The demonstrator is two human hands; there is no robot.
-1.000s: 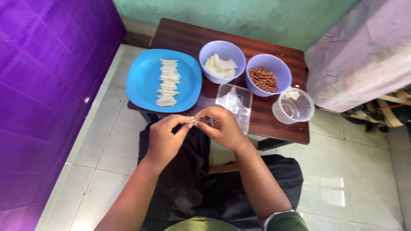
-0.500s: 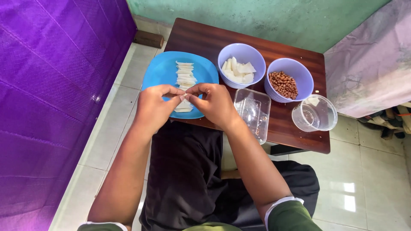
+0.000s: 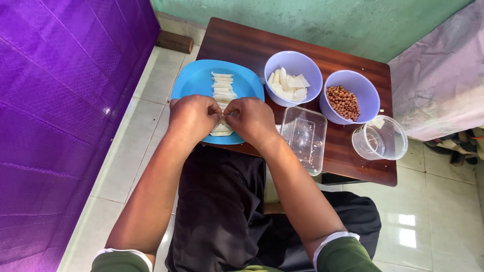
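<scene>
Both hands meet over the near edge of a blue plate (image 3: pixel 191 85): the left hand (image 3: pixel 192 119) and the right hand (image 3: pixel 252 119) have their fingertips pressed together, pinching a small white wrapper piece (image 3: pixel 222 129) that shows just below the knuckles. That piece sits at the near end of a row of folded white pieces (image 3: pixel 223 86) lined up along the middle of the plate. Just right of the plate stands a lilac bowl of white wrappers (image 3: pixel 291 85), and beside it a second lilac bowl of brown peanuts (image 3: pixel 348 99). A clear rectangular tub (image 3: pixel 303 138) lies near the right hand, with a clear round cup (image 3: pixel 381 139) further right. All rest on a dark wooden counter (image 3: pixel 252 43).
</scene>
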